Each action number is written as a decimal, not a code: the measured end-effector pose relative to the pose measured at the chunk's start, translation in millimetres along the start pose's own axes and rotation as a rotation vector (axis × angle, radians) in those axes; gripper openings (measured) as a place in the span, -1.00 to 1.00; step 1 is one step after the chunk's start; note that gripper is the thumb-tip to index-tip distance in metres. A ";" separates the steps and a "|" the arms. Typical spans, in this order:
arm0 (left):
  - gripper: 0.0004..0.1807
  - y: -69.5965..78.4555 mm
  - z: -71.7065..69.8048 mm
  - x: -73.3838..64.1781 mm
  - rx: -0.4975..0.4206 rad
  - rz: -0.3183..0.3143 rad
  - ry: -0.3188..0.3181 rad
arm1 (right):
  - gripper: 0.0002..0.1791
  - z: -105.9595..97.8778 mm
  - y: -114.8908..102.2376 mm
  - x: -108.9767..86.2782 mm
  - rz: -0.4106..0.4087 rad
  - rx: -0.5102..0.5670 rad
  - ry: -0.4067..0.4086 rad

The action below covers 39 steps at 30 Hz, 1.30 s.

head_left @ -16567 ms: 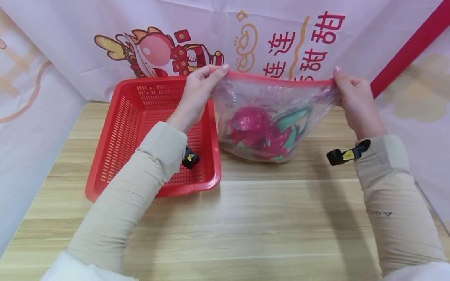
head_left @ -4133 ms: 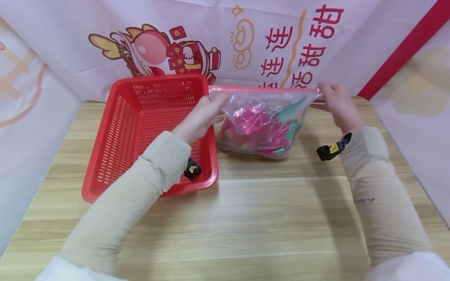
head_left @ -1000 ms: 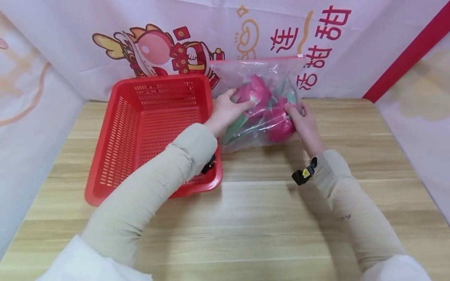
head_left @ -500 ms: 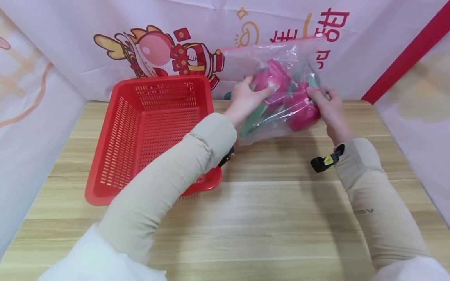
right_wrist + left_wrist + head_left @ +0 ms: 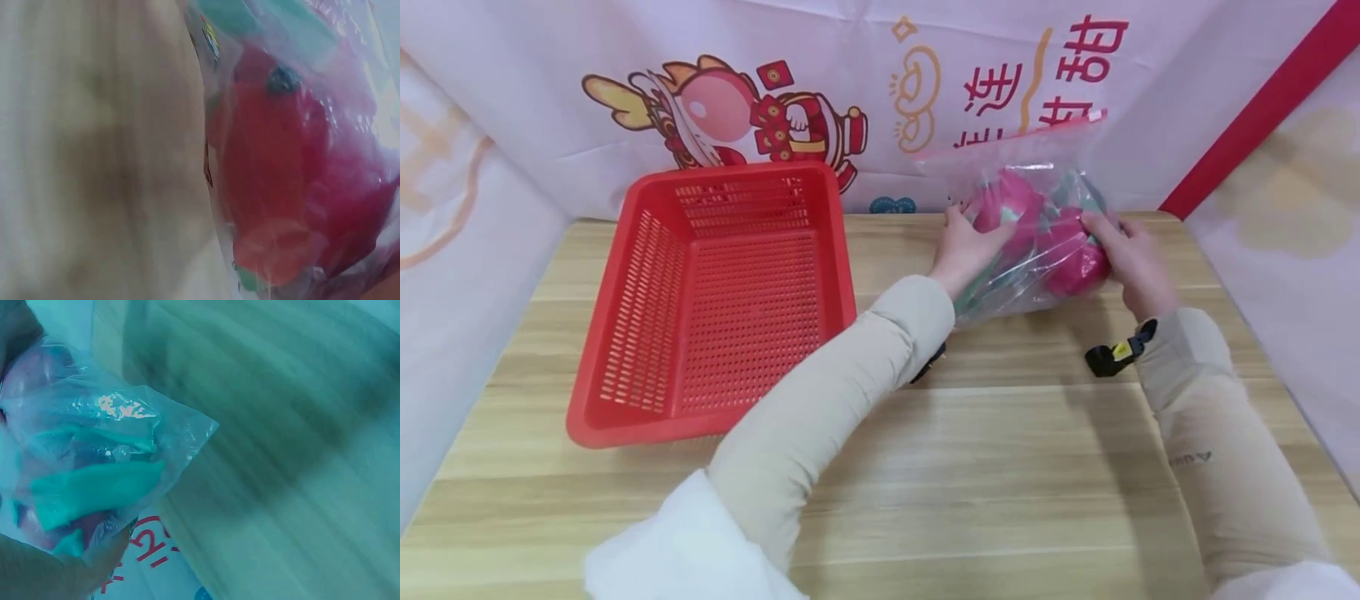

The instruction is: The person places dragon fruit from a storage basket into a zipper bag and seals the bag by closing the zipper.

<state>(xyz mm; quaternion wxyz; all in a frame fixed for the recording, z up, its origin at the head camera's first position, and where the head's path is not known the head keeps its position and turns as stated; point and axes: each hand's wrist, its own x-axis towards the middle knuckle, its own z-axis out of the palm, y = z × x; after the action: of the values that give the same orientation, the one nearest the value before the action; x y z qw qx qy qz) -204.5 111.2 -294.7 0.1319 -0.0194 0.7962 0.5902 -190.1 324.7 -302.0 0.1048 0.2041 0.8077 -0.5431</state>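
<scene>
Both hands hold a clear zip bag [image 5: 1037, 292] over the back right of the table, with pink, green-leaved dragon fruits [image 5: 1078, 265] inside. My left hand [image 5: 966, 250] grips its left side, the thumb lying across the front of the plastic. On the opposite side, my right hand [image 5: 1131, 254] grips the bag beside the lower fruit. The bag's red top edge tilts up to the right, where a white slider sits. In the left wrist view, green leaves [image 5: 100, 490] press against the film; the right wrist view shows a fruit [image 5: 269, 162] close up.
A red perforated plastic basket [image 5: 752, 325] stands left of the bag, nothing inside it. The wooden table [image 5: 970, 467] stretches in front of both arms. A printed cloth backdrop [image 5: 865, 50] rises directly behind the bag and basket.
Earlier, the hands were at the ends of the bag's top edge; later they moved down to its sides. In the last second, the bag has shifted right, rising and then lowering slightly.
</scene>
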 end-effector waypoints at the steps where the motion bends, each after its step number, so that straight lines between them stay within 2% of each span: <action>1: -0.12 -3.0 2.1 0.9 -0.006 -0.007 -0.003 | 0.10 1.1 3.9 0.1 0.012 0.008 0.002; 4: -0.17 -11.4 5.9 3.1 0.004 -0.017 -0.017 | 0.08 5.3 14.3 1.1 0.023 0.028 0.018; 10: -0.26 -24.8 10.1 4.5 0.021 0.018 -0.050 | 0.09 8.4 28.0 1.4 0.070 0.058 0.027; 17: -0.31 -32.7 8.8 8.2 0.061 0.026 -0.036 | 0.16 17.0 36.0 -2.9 0.121 0.074 0.010; 22: -0.33 -31.8 5.2 9.7 0.131 0.016 -0.026 | 0.12 21.2 34.6 -4.2 0.103 0.047 -0.038; 29: -0.32 -27.0 3.8 4.1 0.245 -0.017 -0.039 | 0.10 18.9 30.0 -5.2 0.095 -0.027 -0.110; 32: -0.30 -24.7 4.8 2.4 0.271 -0.050 -0.042 | 0.11 17.7 29.4 -4.9 0.092 -0.063 -0.120; 36: -0.27 -19.3 6.6 1.6 0.289 -0.125 -0.053 | 0.16 16.4 30.0 -3.9 0.093 -0.102 -0.118; 39: -0.24 -11.9 7.9 2.1 0.335 -0.158 -0.035 | 0.18 15.0 31.1 -2.1 0.098 -0.114 -0.125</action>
<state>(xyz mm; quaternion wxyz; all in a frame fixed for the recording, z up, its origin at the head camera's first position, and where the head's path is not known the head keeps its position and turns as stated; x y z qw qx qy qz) -202.8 115.3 -308.4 0.1931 -0.0495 0.8769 0.4373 -175.2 320.6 -332.9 0.1928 0.2026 0.8182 -0.5024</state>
